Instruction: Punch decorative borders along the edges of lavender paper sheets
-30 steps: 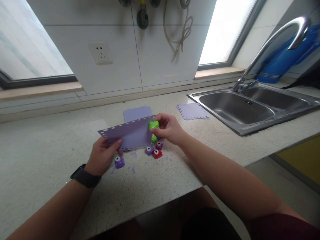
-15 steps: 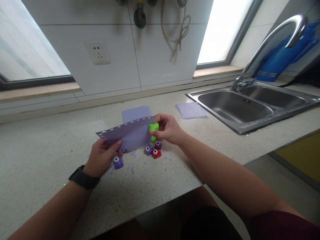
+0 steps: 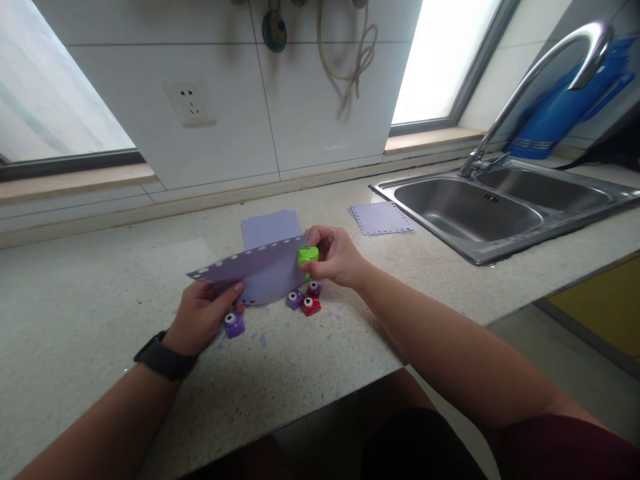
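Note:
A purple sheet of paper [image 3: 267, 273] with small shapes punched along its edges is raised and bent above the counter. My left hand [image 3: 203, 313] pinches its lower left corner, thumb on top. In my right hand [image 3: 337, 257] is a green craft punch [image 3: 308, 255], set against the sheet's right edge; my fingers partly cover it. Just below lie two purple punches [image 3: 295, 299] and a red punch [image 3: 311, 305]. Another purple punch [image 3: 234, 325] rests beside my left hand. Purple paper scraps [image 3: 263, 341] are scattered around them.
Behind the raised sheet lies a stack of plain purple paper [image 3: 270, 225]. Sheets with punched edges [image 3: 381, 219] sit farther right, near the steel sink [image 3: 470, 250] and its tap [image 3: 525, 87]. A blue jug [image 3: 555, 120] stands in the back corner. The counter's front edge runs close to me.
The green punch has turned slightly against the sheet's edge, and less of its lower part shows. Both hands keep their hold. The whole view has shifted a little.

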`<move>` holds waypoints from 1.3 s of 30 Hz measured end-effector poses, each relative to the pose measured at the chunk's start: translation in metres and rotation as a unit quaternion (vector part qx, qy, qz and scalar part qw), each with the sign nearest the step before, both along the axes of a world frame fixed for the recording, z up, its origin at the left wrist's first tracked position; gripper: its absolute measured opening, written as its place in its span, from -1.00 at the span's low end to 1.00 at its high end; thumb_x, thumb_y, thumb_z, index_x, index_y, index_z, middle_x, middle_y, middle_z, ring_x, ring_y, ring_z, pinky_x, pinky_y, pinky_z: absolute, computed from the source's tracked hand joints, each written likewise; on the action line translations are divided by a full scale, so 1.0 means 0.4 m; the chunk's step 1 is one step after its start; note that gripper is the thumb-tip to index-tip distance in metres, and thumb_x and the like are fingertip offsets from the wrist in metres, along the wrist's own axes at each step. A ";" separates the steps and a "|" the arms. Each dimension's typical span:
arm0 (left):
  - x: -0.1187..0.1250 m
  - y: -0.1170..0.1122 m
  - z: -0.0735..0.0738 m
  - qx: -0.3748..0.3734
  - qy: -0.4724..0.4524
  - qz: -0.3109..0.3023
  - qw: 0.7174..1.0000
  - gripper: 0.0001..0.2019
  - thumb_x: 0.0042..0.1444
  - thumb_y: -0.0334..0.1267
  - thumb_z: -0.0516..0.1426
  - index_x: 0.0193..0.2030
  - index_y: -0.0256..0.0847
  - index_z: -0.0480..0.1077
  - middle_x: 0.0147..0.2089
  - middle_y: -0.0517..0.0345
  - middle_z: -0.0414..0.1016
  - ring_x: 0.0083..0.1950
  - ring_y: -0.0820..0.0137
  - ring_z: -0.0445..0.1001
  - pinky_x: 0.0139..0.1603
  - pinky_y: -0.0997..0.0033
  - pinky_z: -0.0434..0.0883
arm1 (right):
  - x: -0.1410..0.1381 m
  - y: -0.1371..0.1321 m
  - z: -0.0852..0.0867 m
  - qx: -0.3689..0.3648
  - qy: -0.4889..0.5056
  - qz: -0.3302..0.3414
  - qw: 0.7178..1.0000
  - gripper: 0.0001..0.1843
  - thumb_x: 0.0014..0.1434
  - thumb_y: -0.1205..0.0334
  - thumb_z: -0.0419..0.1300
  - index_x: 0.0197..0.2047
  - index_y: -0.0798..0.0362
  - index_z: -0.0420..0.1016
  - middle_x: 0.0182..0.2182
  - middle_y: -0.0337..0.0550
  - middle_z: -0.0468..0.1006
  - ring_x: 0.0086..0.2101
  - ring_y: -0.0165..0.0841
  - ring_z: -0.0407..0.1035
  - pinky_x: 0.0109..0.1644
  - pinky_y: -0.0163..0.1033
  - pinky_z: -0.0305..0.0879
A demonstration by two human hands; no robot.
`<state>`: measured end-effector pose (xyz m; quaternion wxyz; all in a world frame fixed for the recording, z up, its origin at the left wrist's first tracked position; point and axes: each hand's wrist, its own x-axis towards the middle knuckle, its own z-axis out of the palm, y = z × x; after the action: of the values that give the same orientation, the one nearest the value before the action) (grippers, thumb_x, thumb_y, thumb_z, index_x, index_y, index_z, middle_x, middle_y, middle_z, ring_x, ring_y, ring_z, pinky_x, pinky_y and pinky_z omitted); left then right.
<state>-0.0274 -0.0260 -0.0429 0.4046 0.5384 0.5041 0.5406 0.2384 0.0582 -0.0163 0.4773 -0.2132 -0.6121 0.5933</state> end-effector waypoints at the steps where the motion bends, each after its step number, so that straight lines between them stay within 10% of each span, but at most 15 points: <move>1: 0.000 0.001 0.000 -0.001 0.001 0.002 1.000 -0.67 0.04 -0.14 0.44 -0.17 -0.30 0.54 -0.36 0.09 0.61 -0.55 0.36 0.53 -0.53 0.36 0.52 | 0.000 0.001 0.000 -0.001 -0.002 0.000 1.000 -0.50 -0.22 0.23 0.57 -0.40 0.00 0.30 -0.52 -0.39 0.43 -0.53 -0.53 0.25 -0.48 -0.38 0.19; 39: -0.014 0.032 -0.029 0.010 -0.090 0.035 0.995 -0.64 0.06 -0.16 0.43 -0.05 -0.20 0.51 -0.24 0.18 0.59 -0.52 0.45 0.49 -0.59 0.43 0.51 | 0.020 0.052 -0.004 -0.030 0.037 -0.068 0.997 -0.61 0.03 0.02 0.55 -0.16 0.00 0.59 -0.12 -0.12 0.67 -0.16 -0.34 0.51 0.01 -0.15 0.42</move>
<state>-0.0330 -0.0133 -0.0545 0.4238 0.4739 0.4787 0.6055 0.2466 0.0790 -0.0178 0.5319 -0.2462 -0.5602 0.5853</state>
